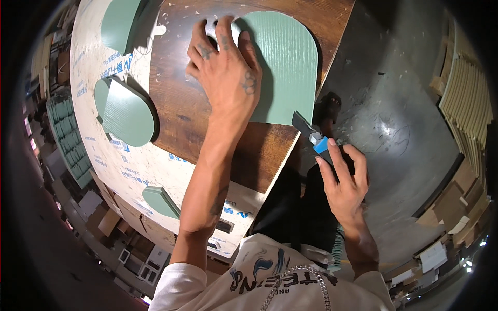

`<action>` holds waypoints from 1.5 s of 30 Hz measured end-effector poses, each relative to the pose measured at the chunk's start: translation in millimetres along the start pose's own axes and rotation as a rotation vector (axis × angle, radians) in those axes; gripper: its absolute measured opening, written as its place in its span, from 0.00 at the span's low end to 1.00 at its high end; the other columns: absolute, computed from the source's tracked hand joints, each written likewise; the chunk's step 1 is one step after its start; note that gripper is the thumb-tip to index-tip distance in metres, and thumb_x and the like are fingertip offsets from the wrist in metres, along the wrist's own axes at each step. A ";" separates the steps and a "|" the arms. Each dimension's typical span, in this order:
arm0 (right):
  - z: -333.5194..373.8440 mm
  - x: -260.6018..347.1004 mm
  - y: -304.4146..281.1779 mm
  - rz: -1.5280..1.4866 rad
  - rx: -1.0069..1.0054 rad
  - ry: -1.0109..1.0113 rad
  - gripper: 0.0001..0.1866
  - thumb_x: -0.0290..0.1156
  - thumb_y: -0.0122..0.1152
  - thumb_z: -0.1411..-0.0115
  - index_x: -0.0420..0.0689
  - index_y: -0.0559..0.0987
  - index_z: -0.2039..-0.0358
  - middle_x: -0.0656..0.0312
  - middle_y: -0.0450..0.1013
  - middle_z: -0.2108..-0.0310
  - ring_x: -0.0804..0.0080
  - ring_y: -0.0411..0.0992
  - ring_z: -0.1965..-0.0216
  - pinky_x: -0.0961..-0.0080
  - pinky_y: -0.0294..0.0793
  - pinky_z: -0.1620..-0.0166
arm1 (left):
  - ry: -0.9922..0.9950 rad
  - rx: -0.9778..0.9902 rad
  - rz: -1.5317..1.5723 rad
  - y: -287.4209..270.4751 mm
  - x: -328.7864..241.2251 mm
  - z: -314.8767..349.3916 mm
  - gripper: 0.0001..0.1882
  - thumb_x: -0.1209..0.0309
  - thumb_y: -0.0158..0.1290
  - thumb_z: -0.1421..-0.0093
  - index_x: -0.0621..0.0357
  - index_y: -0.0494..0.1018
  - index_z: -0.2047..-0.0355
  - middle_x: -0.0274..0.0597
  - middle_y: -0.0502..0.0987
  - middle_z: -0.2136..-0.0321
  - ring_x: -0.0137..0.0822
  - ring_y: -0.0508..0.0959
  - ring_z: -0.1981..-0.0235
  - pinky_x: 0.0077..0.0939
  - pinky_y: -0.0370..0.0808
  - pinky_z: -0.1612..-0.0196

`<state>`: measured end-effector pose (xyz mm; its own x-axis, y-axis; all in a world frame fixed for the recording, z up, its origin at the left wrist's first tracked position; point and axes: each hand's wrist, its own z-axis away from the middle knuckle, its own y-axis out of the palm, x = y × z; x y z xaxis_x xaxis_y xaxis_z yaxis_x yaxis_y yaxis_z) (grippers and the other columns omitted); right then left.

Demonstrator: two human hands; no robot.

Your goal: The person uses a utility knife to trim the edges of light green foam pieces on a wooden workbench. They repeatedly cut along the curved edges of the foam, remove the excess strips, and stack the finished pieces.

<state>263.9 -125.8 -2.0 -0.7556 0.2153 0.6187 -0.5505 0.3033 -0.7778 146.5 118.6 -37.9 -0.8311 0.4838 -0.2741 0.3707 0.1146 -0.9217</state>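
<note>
A green, rounded-top panel (288, 65) with a fine grain lies flat on the dark brown wooden board (176, 98). My left hand (224, 67) is over its left side, fingers apart and bent, with the thumb over the green surface; that side of the panel is hidden beneath the hand. My right hand (346, 179) is just off the board's right edge, fingers closed around a utility knife (320, 144) with a blue part and a dark, flat blade. The blade's tip is beside the panel's lower right corner; whether it touches cannot be made out.
Green rounded pieces (129, 111) are stacked at the left on the pale printed sheet (171, 168). Another green panel (116, 26) stands at the far left, and small green offcuts (161, 201) lie nearer me. Grey floor (381, 114) lies right of the table, with stacked boards (467, 103) beyond.
</note>
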 end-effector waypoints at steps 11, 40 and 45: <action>12.3 -3.5 1.8 0.139 -0.045 0.008 0.26 0.33 0.78 0.51 0.46 0.84 0.50 0.58 0.73 0.59 0.66 0.72 0.66 0.71 0.75 0.66 | 0.145 0.124 0.022 -13.4 -16.4 -11.0 0.33 0.86 0.46 0.47 0.65 0.65 0.38 0.59 0.69 0.43 0.60 0.68 0.45 0.49 0.63 0.38; -118.7 -41.4 6.3 0.094 -0.058 -0.156 0.29 0.30 0.77 0.49 0.50 0.81 0.45 0.61 0.71 0.63 0.67 0.72 0.65 0.71 0.75 0.65 | 0.180 0.008 0.164 8.2 -1.2 -7.7 0.26 0.75 0.53 0.39 0.59 0.66 0.40 0.52 0.69 0.44 0.53 0.67 0.45 0.51 0.61 0.45; -137.0 -44.2 -3.7 0.066 0.023 -0.148 0.24 0.32 0.74 0.45 0.51 0.81 0.47 0.59 0.72 0.63 0.63 0.73 0.67 0.70 0.75 0.66 | 0.274 0.062 0.226 4.2 10.5 -23.2 0.27 0.70 0.55 0.39 0.61 0.66 0.39 0.53 0.70 0.45 0.50 0.69 0.45 0.49 0.63 0.42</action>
<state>348.0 -9.4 -11.3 -0.8337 0.0943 0.5441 -0.5042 0.2718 -0.8197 148.9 144.3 -38.3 -0.5862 0.7063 -0.3970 0.4998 -0.0704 -0.8633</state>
